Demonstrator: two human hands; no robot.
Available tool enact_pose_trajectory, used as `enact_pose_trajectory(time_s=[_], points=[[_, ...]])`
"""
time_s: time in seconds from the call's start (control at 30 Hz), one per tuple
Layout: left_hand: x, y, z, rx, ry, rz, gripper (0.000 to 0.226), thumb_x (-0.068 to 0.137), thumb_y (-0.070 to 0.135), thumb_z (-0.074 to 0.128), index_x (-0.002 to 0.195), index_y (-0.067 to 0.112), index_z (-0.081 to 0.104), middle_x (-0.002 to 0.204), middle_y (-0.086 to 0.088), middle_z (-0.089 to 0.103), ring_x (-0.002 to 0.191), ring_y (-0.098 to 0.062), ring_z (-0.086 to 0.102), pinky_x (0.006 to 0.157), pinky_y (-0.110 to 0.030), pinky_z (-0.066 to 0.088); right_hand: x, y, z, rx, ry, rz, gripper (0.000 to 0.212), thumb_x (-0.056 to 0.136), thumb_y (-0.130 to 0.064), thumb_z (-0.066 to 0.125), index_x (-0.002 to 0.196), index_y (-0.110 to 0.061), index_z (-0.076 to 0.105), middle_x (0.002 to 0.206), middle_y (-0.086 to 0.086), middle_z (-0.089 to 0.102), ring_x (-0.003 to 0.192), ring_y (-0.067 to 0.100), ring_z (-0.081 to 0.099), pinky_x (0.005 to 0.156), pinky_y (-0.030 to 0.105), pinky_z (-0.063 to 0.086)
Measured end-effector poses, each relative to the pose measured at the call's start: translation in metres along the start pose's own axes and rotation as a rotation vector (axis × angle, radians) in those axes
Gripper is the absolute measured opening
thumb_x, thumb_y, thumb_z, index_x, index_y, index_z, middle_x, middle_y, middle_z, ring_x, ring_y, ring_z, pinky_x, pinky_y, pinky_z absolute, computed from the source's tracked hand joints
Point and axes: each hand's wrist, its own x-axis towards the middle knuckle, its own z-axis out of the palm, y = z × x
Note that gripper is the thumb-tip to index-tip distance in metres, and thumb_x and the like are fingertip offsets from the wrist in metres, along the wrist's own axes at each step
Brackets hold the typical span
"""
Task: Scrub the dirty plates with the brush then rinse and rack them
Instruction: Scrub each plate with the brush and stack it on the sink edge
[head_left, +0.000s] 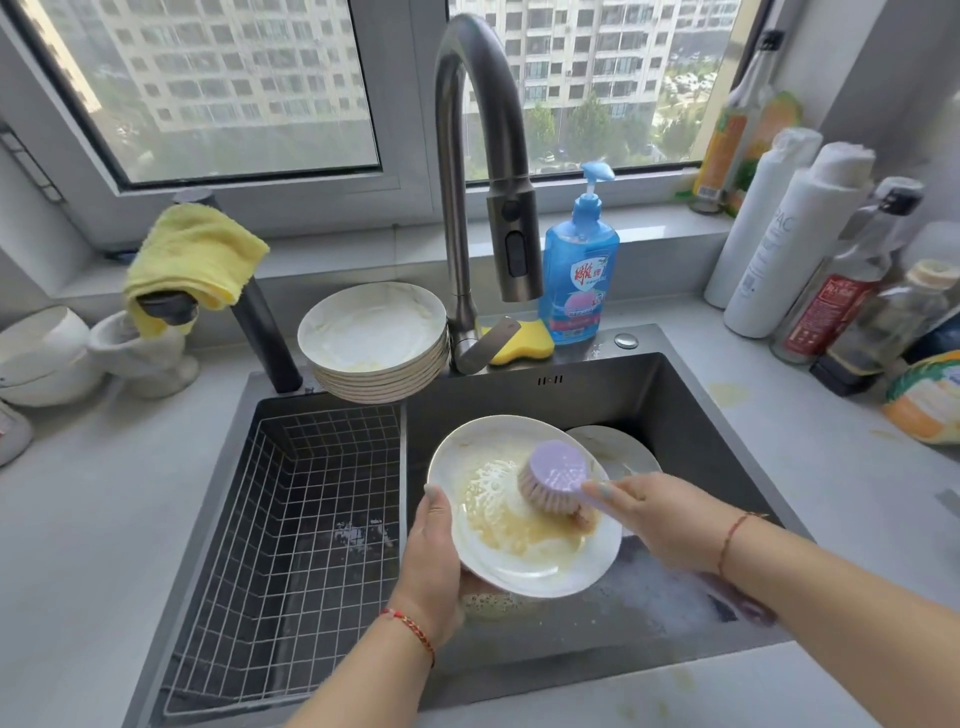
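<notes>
White china, smeared with yellow-brown sauce, is what the work turns on: the plate (524, 506) sits low in the middle of the frame, held tilted over the sink (691, 395) so that suds and grease would run off into the basin and not onto the worktop (93, 519). The left hand (431, 556) grips its near-left rim, thumb curled over the edge and fingers under it, which steadies the plate against the push of scrubbing. The right hand (660, 519) is closed round the handle of the lilac brush (556, 475), bristles pressed into the mess at the plate's right side.

Just behind, another plate (618, 449) lies in the basin, seemingly waiting its turn. Left of centre the wire rack (291, 499) fills the sink's left part, close by for draining. Above it, a stack of plates (374, 343) sits on the sink's back edge beside the faucet (467, 156), whose spout hangs over the basin for rinsing; no water seems to run. Blue dish soap (579, 275) and a yellow sponge (524, 340) stand behind, within reach.
</notes>
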Motion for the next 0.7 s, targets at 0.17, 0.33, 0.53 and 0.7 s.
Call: enact_pose_trajectory(time_s=[0.17, 0.33, 0.53, 0.7], points=[[-0.003, 0.0, 0.004, 0.041, 0.028, 0.016, 0.083, 0.071, 0.081, 0.041, 0.134, 0.03, 0.051, 0.12, -0.007, 0.07, 0.105, -0.035, 0.069, 0.079, -0.062, 0.055, -0.035, -0.013, 0.018, 0.124, -0.157, -0.059, 0.034, 0.1, -0.045, 0.037, 0.131, -0.043, 0.051, 0.092, -0.031, 0.066, 0.058, -0.018, 0.051, 0.055, 0.002, 0.041], [-0.007, -0.009, 0.011, 0.075, 0.011, 0.034, 0.07, 0.08, 0.071, 0.035, 0.131, 0.028, 0.054, 0.116, -0.01, 0.071, 0.102, -0.035, 0.07, 0.066, -0.045, 0.059, -0.01, -0.031, 0.026, 0.094, -0.059, -0.132, 0.037, 0.101, -0.038, 0.036, 0.136, -0.045, 0.045, 0.097, -0.015, 0.069, 0.069, -0.012, 0.056, 0.06, 0.004, 0.039], [-0.009, 0.003, 0.007, -0.004, 0.018, 0.055, 0.061, 0.091, 0.065, 0.03, 0.131, 0.026, 0.054, 0.113, -0.008, 0.073, 0.098, -0.03, 0.072, 0.075, -0.06, 0.058, -0.005, 0.001, -0.007, -0.149, -0.021, 0.001, 0.037, 0.102, -0.035, 0.034, 0.137, -0.043, 0.043, 0.128, -0.01, 0.06, 0.086, 0.005, 0.062, 0.074, 0.018, 0.047], [-0.006, 0.006, 0.005, 0.018, 0.059, 0.032, 0.073, 0.077, 0.074, 0.036, 0.131, 0.029, 0.054, 0.114, -0.007, 0.072, 0.099, -0.033, 0.071, 0.077, -0.064, 0.055, -0.042, -0.007, 0.018, 0.025, -0.2, -0.082, 0.032, 0.098, -0.042, 0.04, 0.125, -0.058, 0.046, 0.126, -0.011, 0.063, 0.106, 0.003, 0.063, 0.094, 0.022, 0.048]])
